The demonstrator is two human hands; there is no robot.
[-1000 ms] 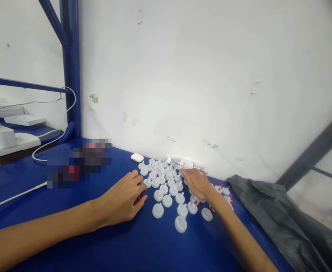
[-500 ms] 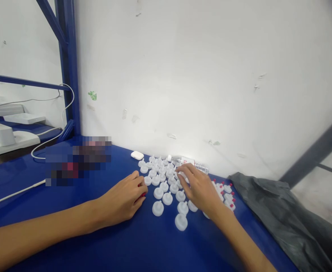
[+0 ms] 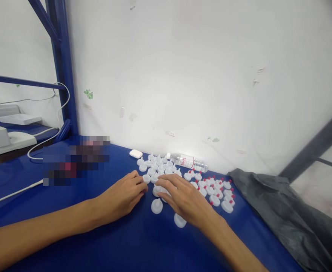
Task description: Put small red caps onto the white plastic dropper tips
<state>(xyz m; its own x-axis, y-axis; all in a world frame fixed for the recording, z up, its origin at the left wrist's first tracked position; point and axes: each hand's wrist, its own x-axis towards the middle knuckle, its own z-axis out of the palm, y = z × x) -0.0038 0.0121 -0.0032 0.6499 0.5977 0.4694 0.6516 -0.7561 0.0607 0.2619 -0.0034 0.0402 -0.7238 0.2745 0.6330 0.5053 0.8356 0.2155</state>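
My left hand (image 3: pixel 128 190) rests on the blue table at the left edge of a group of white nozzle caps. Its fingers are curled closed, and what they hold is hidden now; small red caps showed between them a moment ago. My right hand (image 3: pixel 180 194) reaches over the white nozzle caps (image 3: pixel 156 206), fingers apart and bent, the tips close to one cap. Whether they touch it I cannot tell. Right of this hand stand several white nozzle caps with red tips (image 3: pixel 214 200). Another plain nozzle cap (image 3: pixel 180 220) sits below the right hand, partly covered.
A clear plastic bottle (image 3: pixel 187 161) lies along the wall behind the caps. Near it is a small white case (image 3: pixel 136 153). Dark grey cloth (image 3: pixel 270 211) drapes over the right side. At left are a blurred-out patch (image 3: pixel 75 162), a white cable (image 3: pixel 16 196) and a blue metal post (image 3: pixel 65 68).
My right hand has moved left and slightly toward me, uncovering the bottle and more red-tipped caps. The left hand stays nearly in place, and the red between its fingers no longer shows.
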